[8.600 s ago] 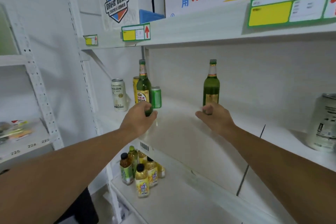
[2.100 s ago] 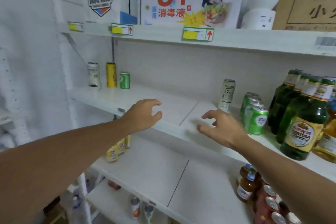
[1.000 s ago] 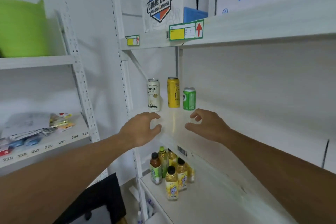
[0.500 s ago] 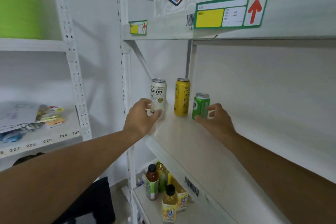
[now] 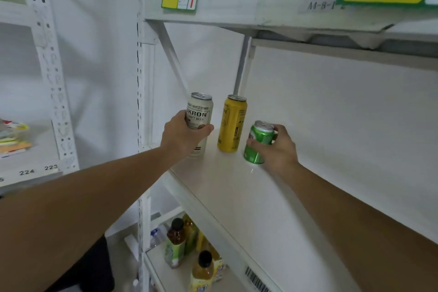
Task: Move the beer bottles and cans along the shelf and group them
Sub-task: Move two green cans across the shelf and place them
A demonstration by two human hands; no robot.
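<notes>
Three cans stand at the far left end of the white shelf (image 5: 232,187). My left hand (image 5: 182,135) is wrapped around the tall white craft-beer can (image 5: 200,113), which stands by the shelf's left post. A tall yellow can (image 5: 232,123) stands free between my hands. My right hand (image 5: 277,147) grips the short green can (image 5: 259,142), which leans slightly and sits on the shelf to the right of the yellow one. Fingers cover the lower part of the white can and the right side of the green can.
The shelf above (image 5: 284,4) overhangs close over the cans, with price tags and a barcode label. White perforated posts (image 5: 142,102) bound the left end. Tea bottles (image 5: 176,242) stand on the shelf below. A neighbouring rack (image 5: 28,168) at left holds papers.
Both hands reached forward to the cans. The left hand closed around the white can and the right hand closed around the green can. The view moved closer to the shelf's left end.
</notes>
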